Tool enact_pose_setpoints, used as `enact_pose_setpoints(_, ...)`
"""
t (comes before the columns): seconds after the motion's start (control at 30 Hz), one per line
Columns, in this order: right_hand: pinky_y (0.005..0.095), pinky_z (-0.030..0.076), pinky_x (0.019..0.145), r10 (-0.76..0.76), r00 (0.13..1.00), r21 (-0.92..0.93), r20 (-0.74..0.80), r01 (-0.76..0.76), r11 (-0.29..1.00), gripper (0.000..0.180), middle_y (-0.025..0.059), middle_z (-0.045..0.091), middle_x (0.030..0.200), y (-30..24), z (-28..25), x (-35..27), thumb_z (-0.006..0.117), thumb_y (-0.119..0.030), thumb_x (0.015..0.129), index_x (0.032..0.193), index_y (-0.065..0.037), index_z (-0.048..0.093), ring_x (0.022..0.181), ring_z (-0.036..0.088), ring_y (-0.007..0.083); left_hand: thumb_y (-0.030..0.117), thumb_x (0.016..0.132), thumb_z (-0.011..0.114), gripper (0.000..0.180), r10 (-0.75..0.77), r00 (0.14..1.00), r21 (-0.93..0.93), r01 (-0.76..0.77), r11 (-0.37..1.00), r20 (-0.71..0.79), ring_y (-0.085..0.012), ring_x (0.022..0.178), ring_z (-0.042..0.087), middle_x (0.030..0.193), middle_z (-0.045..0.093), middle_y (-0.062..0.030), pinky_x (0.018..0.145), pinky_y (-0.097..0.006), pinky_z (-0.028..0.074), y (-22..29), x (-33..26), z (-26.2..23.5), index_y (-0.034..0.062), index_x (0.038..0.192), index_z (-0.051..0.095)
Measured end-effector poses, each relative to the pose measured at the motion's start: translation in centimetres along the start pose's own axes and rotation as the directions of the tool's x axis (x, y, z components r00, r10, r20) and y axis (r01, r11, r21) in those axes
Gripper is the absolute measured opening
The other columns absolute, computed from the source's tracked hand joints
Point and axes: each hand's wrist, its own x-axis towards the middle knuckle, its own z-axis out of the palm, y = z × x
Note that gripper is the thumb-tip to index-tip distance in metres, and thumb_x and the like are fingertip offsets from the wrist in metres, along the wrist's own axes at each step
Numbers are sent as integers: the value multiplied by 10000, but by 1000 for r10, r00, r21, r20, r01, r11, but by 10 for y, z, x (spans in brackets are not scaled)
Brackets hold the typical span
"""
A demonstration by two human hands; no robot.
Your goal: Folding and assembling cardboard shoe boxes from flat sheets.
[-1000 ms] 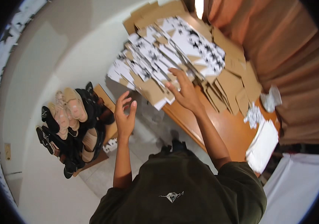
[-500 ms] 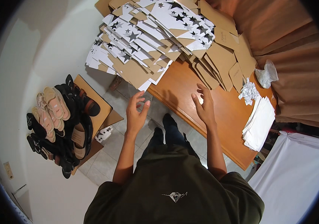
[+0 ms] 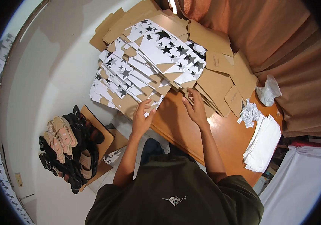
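Observation:
A fanned pile of flat cardboard box blanks [image 3: 145, 71], white with black stars on one side and brown on the other, covers the far end of an orange-brown table [image 3: 220, 138]. My left hand [image 3: 141, 118] touches the near edge of the pile, its fingers on a brown blank. My right hand [image 3: 195, 107] rests with fingers spread at the pile's near right edge, by plain brown blanks [image 3: 220, 82]. Neither hand grips anything that I can see.
A stack of white sheets [image 3: 263, 144] lies on the table's right side, beside a small heap of crumpled paper [image 3: 248, 114] and a clear plastic bag [image 3: 267, 92]. Several shoes and sandals [image 3: 68, 150] sit on cardboard on the floor at left. An orange curtain [image 3: 280, 45] hangs behind.
Both hands have moved forward from above the bare table to the near edge of the pile. The view has tilted slightly.

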Motion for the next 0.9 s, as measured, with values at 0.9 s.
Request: enact_pose_setpoints(0.9, 499, 536, 850, 176, 938, -382, -299, -286, 879, 530, 308, 592, 1122, 25, 78, 180, 761, -252, 853, 1242, 38, 547, 1032, 623, 475, 402, 895, 686, 590, 518, 768, 607, -627, 489, 376, -297, 1406, 435, 1518, 485, -98, 1116, -618, 253, -46, 222, 51, 175, 1421, 546)
